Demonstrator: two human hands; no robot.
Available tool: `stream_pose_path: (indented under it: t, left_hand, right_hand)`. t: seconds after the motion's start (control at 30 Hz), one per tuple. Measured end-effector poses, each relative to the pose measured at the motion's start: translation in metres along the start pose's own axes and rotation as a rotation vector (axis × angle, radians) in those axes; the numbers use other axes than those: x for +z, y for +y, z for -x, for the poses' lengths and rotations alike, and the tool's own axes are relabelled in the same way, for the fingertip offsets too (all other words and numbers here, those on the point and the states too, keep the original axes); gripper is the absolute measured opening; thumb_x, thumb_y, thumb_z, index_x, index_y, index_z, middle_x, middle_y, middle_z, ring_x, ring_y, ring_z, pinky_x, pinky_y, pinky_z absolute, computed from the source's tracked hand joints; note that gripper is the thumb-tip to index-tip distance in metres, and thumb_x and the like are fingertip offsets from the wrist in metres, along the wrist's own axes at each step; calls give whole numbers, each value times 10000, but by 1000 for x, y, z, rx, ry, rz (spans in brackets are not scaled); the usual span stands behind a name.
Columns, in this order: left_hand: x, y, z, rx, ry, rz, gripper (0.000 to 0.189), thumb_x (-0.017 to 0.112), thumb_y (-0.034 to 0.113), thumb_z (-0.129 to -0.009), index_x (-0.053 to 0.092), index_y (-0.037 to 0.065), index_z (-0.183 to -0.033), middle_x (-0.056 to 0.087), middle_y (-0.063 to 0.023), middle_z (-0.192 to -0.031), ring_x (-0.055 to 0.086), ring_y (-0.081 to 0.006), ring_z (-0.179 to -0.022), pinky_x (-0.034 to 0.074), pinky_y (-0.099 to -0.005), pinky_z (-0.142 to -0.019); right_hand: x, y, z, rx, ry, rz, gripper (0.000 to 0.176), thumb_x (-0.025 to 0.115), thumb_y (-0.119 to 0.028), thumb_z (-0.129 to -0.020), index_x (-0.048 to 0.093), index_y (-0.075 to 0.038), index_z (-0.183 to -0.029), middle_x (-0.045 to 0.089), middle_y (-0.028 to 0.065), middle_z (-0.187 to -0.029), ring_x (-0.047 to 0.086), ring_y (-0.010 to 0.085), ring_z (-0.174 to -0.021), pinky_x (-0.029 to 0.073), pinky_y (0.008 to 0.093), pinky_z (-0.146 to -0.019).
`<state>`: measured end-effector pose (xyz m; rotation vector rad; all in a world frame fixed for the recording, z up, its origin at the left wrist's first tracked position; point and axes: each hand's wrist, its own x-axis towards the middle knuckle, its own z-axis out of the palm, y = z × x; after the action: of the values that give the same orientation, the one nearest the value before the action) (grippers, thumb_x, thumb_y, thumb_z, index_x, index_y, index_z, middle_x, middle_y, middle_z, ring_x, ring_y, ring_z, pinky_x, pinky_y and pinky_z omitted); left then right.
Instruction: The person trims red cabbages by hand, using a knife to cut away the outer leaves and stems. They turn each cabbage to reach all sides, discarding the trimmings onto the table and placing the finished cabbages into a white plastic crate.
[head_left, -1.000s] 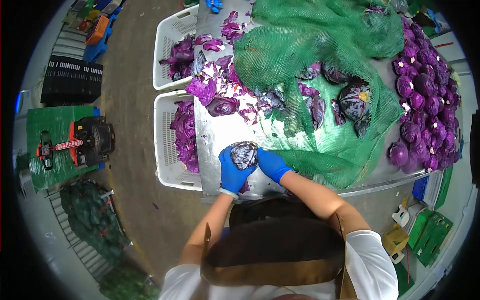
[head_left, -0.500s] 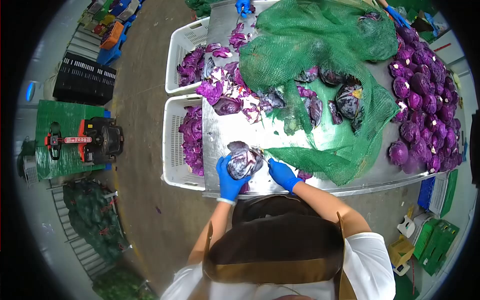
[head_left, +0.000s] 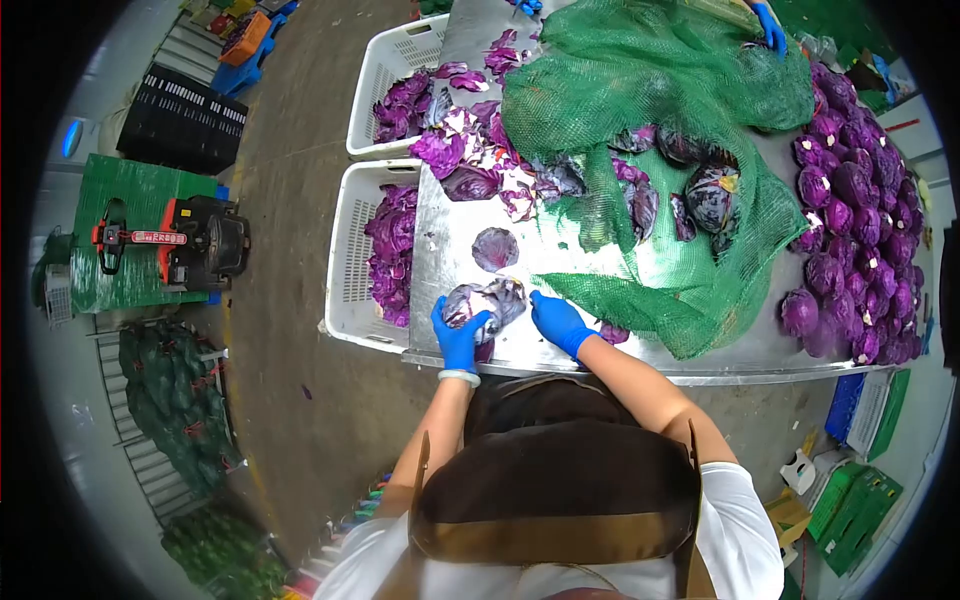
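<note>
Okay, holding a cabbage (head_left: 480,307) in the left hand (head_left: 459,337), with the thumb across it and fingers wrapped around its side. Keeping the right hand (head_left: 562,325) just to the right of it, with fingers curled in narrow; cannot tell about any small tool there. Held low over the metal table (head_left: 450,235), near its front edge and left corner. Reaching in with both forearms across that front edge.

Got a loose leaf (head_left: 495,249) flat just beyond the cabbage, with bare metal around it. Less room to the right, with a tip of green netting (head_left: 690,310) close beyond the right hand. Spread from there over much of the table, around and over more dark cabbages (head_left: 712,197). Farther up on the left, piled with leaf scraps (head_left: 470,183), near the table edge. Heaped at the right end with purple cabbages (head_left: 852,185), up to the rim.

Against the left edge, lined with two white crates (head_left: 341,250) holding purple leaves. At the far side, reached over by a co-worker's blue-gloved hand (head_left: 773,32).

Across the concrete floor (head_left: 290,210), parked on the left: a red and black pallet truck (head_left: 205,243), beside a green-wrapped stack (head_left: 100,250). Stacked beyond: black crates (head_left: 183,120). Nearer: filled net sacks (head_left: 172,400).
</note>
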<state>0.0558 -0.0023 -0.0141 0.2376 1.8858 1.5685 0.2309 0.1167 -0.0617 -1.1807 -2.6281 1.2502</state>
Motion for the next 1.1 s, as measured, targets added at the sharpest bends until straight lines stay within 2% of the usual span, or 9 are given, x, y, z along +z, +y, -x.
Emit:
stream_pose_path:
  t: [0.13,0.2,0.27,0.3,0.5,0.6,0.8,1.0,1.1]
  left_hand:
    - [-30,18,6,-322,-188,419,839,744,-6,-739,363,96,-1480,489,-146,-1411,491,-329,-1303,495,-463,-1038]
    - [-39,7,7,-324,-330,615,864,705,-22,-731,346,121,-1503,476,-143,-1440,469,-341,-1340,464,-489,-1082]
    - [-38,3,12,-396,-427,830,882,694,-30,-724,335,126,-1514,467,-148,-1450,465,-338,-1343,451,-491,-1095]
    - [-30,19,18,-413,-457,873,905,696,-44,-711,328,121,-1521,478,-138,-1431,478,-316,-1327,438,-465,-1103]
    - [27,15,5,-145,-368,196,966,859,-8,-648,352,70,-1467,469,-142,-1390,512,-257,-1256,471,-381,-1051]
    - [43,-14,4,-38,-323,127,1023,913,54,-629,325,42,-1466,461,-161,-1368,510,-254,-1244,465,-371,-1051]
    - [52,-18,0,-68,-225,112,1011,922,80,-630,344,41,-1458,464,-144,-1359,504,-251,-1232,463,-366,-1043]
    - [17,-1,1,-4,-554,1,1077,936,93,-578,350,44,-1479,477,-121,-1409,483,-256,-1287,391,-387,-1117]
    - [-4,16,-10,-48,-753,-125,1099,939,123,-587,335,44,-1501,449,-121,-1463,442,-251,-1347,353,-384,-1147]
  right_hand:
    - [-19,20,-19,30,-75,83,221,476,-192,-966,548,-20,-1084,667,284,-916,656,460,-831,504,574,-740]
    - [-19,51,-39,-38,199,116,286,425,-154,-966,577,11,-1144,676,291,-935,670,460,-825,521,565,-721]
    - [-64,64,-56,279,324,-60,306,460,-217,-988,582,10,-1151,678,279,-957,665,466,-842,519,562,-735]
    - [-80,54,-51,158,326,-35,312,476,-238,-989,585,3,-1156,681,268,-962,666,463,-843,521,556,-735]
    - [-88,-39,10,-190,188,-254,420,503,-383,-1020,549,-189,-1390,651,185,-1169,664,363,-981,534,472,-799]
    - [-78,-57,20,-4,111,-102,436,483,-362,-1030,516,-195,-1431,607,177,-1095,657,383,-931,527,477,-795]
    - [-47,-23,-17,165,187,-234,352,483,-351,-1004,646,-81,-1160,639,216,-1093,651,417,-958,511,510,-828]
    - [-24,47,-45,192,179,-31,318,499,-323,-975,666,-60,-1035,674,228,-1029,670,416,-898,528,511,-794]
    - [-92,25,-32,175,249,-60,274,584,-305,-946,666,-71,-1061,679,206,-1082,683,394,-908,542,501,-790]
